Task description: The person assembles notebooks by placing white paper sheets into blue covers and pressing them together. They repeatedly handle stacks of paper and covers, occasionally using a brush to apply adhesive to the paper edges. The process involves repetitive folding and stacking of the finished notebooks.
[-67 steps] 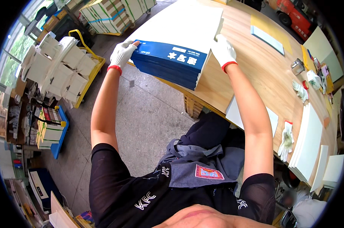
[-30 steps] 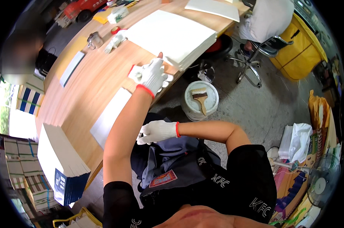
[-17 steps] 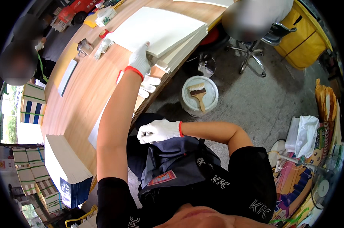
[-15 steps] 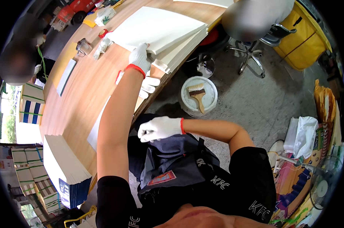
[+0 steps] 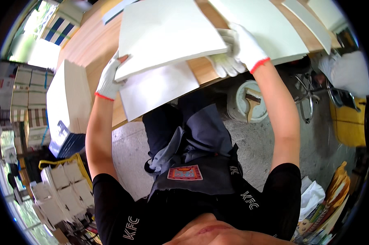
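A thick stack of white paper point(image 5: 168, 36) is held tilted above the wooden table by both my gloved hands. My left hand point(image 5: 109, 77) closes on its near left corner, with the thumb on top and the other fingers hidden below. At the right edge, my right hand point(image 5: 245, 47) grips the stack, its fingertips partly out of sight. Just under that hand, a loose white work glove point(image 5: 225, 64) lies at the table edge. A flat white sheet point(image 5: 158, 87) rests on the table beneath the stack.
More white paper point(image 5: 262, 28) lies to the right. A tall block of pages point(image 5: 70, 94) stands at the left. Below the table edge, a brush point(image 5: 252, 104) rests on a white bucket point(image 5: 235, 108). Bundled books point(image 5: 31, 92) are stacked far left; a swivel chair point(image 5: 315, 92) stands right.
The view has turned right. My left hand has moved from the paper pile to the left corner of a lifted stack. My right hand has risen from my lap to its right edge.
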The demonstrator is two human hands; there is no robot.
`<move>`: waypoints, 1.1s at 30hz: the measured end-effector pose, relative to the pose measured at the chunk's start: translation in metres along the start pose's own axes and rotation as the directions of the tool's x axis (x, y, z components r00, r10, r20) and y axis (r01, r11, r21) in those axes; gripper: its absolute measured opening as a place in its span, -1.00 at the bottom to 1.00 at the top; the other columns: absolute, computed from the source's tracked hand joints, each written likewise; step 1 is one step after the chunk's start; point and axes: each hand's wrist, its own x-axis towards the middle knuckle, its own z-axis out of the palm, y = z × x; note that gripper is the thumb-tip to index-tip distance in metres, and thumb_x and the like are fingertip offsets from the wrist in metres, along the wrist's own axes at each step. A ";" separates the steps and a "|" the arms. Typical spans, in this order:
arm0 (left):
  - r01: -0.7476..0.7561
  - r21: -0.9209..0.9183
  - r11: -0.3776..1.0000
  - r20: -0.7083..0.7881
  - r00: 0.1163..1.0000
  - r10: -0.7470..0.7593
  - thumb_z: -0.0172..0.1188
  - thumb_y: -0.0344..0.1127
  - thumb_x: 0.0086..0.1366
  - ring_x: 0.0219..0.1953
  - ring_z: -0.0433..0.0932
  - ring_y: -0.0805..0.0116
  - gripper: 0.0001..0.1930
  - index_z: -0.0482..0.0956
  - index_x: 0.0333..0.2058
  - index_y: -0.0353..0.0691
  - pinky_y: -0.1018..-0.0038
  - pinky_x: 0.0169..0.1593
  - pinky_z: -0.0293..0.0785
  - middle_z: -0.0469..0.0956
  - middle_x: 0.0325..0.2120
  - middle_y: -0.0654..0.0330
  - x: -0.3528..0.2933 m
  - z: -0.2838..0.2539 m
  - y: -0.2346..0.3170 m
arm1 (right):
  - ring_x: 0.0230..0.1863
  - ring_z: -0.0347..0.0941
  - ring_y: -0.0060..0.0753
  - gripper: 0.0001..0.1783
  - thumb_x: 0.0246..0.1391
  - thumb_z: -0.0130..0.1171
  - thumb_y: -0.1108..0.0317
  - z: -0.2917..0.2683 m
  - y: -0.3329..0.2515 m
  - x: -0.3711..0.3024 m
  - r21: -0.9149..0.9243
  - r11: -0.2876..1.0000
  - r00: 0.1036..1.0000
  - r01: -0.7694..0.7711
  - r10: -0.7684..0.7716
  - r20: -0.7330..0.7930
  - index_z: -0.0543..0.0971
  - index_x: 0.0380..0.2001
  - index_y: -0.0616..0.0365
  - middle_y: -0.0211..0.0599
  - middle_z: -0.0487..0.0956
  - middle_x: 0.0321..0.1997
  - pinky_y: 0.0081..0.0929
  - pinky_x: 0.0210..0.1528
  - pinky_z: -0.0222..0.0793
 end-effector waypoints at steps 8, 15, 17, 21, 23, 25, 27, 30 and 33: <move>-0.037 0.075 0.997 0.032 0.999 0.034 0.11 -0.39 0.32 -0.10 0.57 0.41 -0.45 0.26 0.27 -0.31 0.45 -0.08 0.53 0.52 0.00 0.11 0.009 -0.084 -0.069 | -0.36 0.37 -0.59 -0.74 0.19 0.12 0.27 0.070 0.043 0.060 -0.744 0.633 0.964 0.214 -0.016 0.264 0.63 -0.22 0.25 -0.45 0.55 -0.34 -0.63 -0.28 0.35; -0.031 0.909 0.415 -0.150 0.906 0.396 0.36 -0.07 0.14 -0.02 0.53 0.03 -0.38 0.41 0.11 -0.23 0.21 0.08 0.42 0.55 -0.04 0.05 -0.046 -0.066 -0.065 | -0.19 0.56 -0.43 -0.56 0.22 0.15 0.12 0.071 0.062 0.036 -0.939 -0.002 0.859 0.345 -0.401 0.317 0.52 0.08 0.13 -0.28 0.65 -0.22 -0.44 -0.14 0.47; -0.142 0.946 0.291 -0.051 0.821 0.569 0.41 -0.06 0.07 0.09 0.47 0.02 -0.33 0.43 0.11 -0.23 0.18 0.16 0.37 0.52 0.03 0.04 -0.060 -0.078 -0.094 | 0.06 0.53 -0.27 -0.47 0.14 0.23 0.02 0.079 0.061 0.012 -0.946 -0.100 0.827 0.307 -0.465 0.317 0.52 0.09 0.09 -0.18 0.61 0.00 -0.33 0.11 0.41; -0.279 0.932 0.231 0.060 0.748 0.661 0.47 -0.06 -0.05 0.26 0.29 -0.05 -0.32 0.52 0.06 -0.22 0.08 0.32 0.16 0.42 0.15 -0.03 -0.078 -0.079 -0.126 | 0.22 0.37 -0.05 -0.37 0.06 0.28 -0.03 0.051 0.092 0.002 -0.842 -0.387 0.661 0.377 -0.524 0.537 0.50 0.12 0.11 -0.05 0.47 0.19 -0.14 0.24 0.25; -0.302 0.933 0.195 0.112 0.760 0.641 0.47 -0.03 -0.06 0.27 0.28 -0.04 -0.32 0.53 0.03 -0.23 0.10 0.34 0.13 0.41 0.17 -0.03 -0.079 -0.079 -0.121 | 0.25 0.33 0.05 -0.31 0.02 0.32 -0.06 0.037 0.114 0.010 -0.833 -0.319 0.635 0.452 -0.541 0.551 0.50 0.12 0.17 -0.02 0.47 0.20 -0.08 0.32 0.15; -0.260 0.949 0.180 0.096 0.780 0.618 0.47 -0.04 -0.06 0.27 0.29 -0.07 -0.31 0.54 0.04 -0.26 0.12 0.33 0.16 0.40 0.20 -0.03 -0.080 -0.079 -0.121 | 0.28 0.30 0.03 -0.30 0.00 0.34 -0.06 0.037 0.123 0.012 -0.836 -0.333 0.638 0.437 -0.540 0.549 0.50 0.11 0.17 -0.02 0.46 0.22 -0.08 0.35 0.12; -0.250 0.952 0.176 0.096 0.791 0.604 0.48 -0.04 -0.06 0.26 0.30 -0.08 -0.30 0.55 0.05 -0.28 0.13 0.32 0.18 0.40 0.20 -0.03 -0.081 -0.083 -0.124 | 0.30 0.28 0.03 -0.26 -0.05 0.37 -0.08 0.041 0.122 0.013 -0.840 -0.308 0.652 0.446 -0.532 0.541 0.50 0.11 0.18 -0.03 0.45 0.23 -0.07 0.36 0.10; -0.270 0.944 0.191 0.101 0.786 0.610 0.47 -0.02 -0.07 0.25 0.31 -0.07 -0.34 0.56 -0.03 -0.27 0.13 0.32 0.17 0.42 0.19 -0.01 -0.079 -0.083 -0.126 | 0.29 0.29 0.02 -0.23 -0.08 0.37 -0.11 0.041 0.120 0.012 -0.835 -0.304 0.652 0.459 -0.523 0.549 0.51 0.10 0.18 -0.05 0.45 0.23 -0.06 0.37 0.08; -0.295 0.930 0.218 0.095 0.767 0.634 0.47 0.01 -0.10 0.24 0.32 -0.06 -0.43 0.58 -0.19 -0.29 0.08 0.32 0.14 0.43 0.17 -0.01 -0.078 -0.081 -0.124 | 0.27 0.30 0.00 -0.20 -0.13 0.39 -0.15 0.047 0.118 0.011 -0.841 -0.282 0.660 0.461 -0.525 0.537 0.52 0.09 0.18 -0.09 0.47 0.22 -0.05 0.37 0.05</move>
